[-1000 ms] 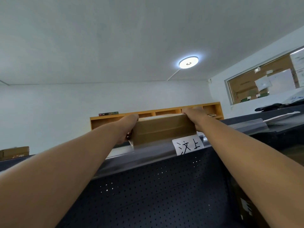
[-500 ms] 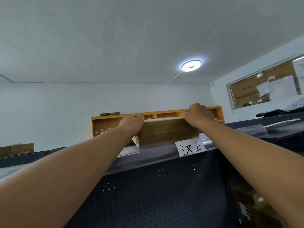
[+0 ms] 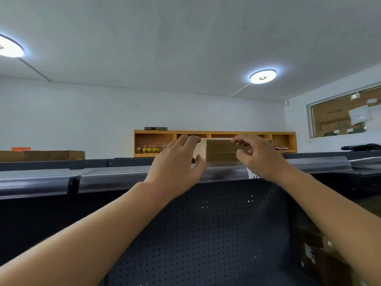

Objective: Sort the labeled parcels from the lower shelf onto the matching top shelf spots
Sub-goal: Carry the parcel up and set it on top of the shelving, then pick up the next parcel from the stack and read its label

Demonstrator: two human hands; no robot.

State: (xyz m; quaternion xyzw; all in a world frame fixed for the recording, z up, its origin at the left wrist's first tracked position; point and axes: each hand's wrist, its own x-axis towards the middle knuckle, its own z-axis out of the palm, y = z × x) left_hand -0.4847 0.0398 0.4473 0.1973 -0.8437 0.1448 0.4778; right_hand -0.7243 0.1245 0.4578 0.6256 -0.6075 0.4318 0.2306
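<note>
A brown cardboard parcel [image 3: 221, 150] stands on the dark top shelf [image 3: 115, 178], just behind its front rail. My left hand [image 3: 177, 164] is at the parcel's left end, fingers spread, thumb close to its near corner. My right hand [image 3: 260, 157] is at the right end, fingers loosely apart, fingertips at the top edge. Neither hand clasps the parcel. A white handwritten label [image 3: 252, 176] on the rail is almost wholly hidden behind my right wrist.
A perforated dark back panel [image 3: 206, 234] drops below the rail. More cardboard parcels [image 3: 321, 256] sit on the lower shelf at right. A flat carton [image 3: 41, 155] lies at far left, and a wooden cubby unit [image 3: 284, 141] lines the rear wall.
The parcel has been pushed back and set down on the top shelf. Both hands have loosened their hold and drawn back toward me, and my view has shifted, hiding the label.
</note>
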